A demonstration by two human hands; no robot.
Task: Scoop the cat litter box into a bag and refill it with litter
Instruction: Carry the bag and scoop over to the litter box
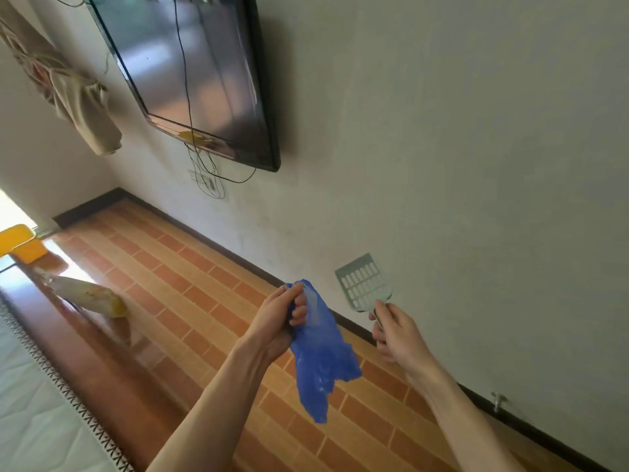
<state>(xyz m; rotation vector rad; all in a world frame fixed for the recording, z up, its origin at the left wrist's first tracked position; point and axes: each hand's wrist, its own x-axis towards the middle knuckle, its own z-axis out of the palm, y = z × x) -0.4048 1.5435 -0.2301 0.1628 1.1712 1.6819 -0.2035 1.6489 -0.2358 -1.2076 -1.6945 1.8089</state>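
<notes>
Bag [321, 356]: bright blue, translucent sheen. Scoop [363, 282], right of the bag: pale grey-green, slotted grid. Floor [190, 287], beneath the bag: orange-brown brick pattern, pale joints. Skirting [204, 233]: dark brown. Wall [442, 148]: off-white. Television [190, 69], up left of the bag: black frame. Bin [20, 245], far left: yellow.

Blue plastic bag [320, 356]: thin, crumpled, unopened, gripped at its upper end in the left hand [282, 321] and hanging limp above the tiled floor. Litter scoop [363, 282]: pale grey-green, slotted rectangular blade, empty, blade raised and tilted left, handle gripped in the right hand [396, 335], just right of the bag.
</notes>
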